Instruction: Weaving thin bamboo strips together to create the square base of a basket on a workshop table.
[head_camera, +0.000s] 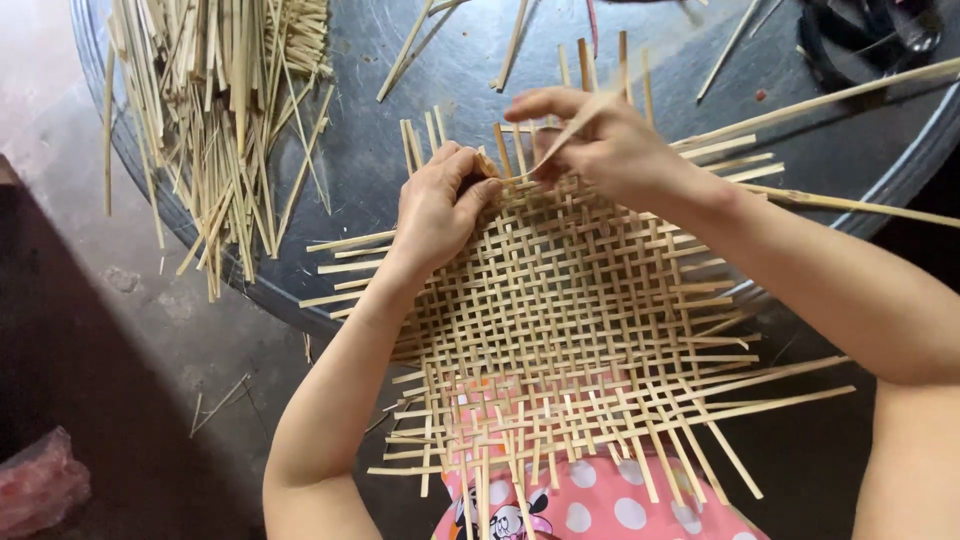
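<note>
A flat woven mat (570, 310) of thin pale bamboo strips lies half on a round dark metal table (400, 150) and half over my lap. My left hand (440, 205) presses down on the mat's far left corner, thumb on the weave. My right hand (600, 145) sits at the mat's far edge and pinches a thin bamboo strip (570, 130) that slants down into the weave. Loose strip ends stick out on every side of the mat.
A heap of loose bamboo strips (225, 110) lies on the table's left part. Several long strips (840, 95) run off to the right. A dark tool or strap (860, 35) sits at the far right. A red plastic bag (40, 480) lies on the floor at lower left.
</note>
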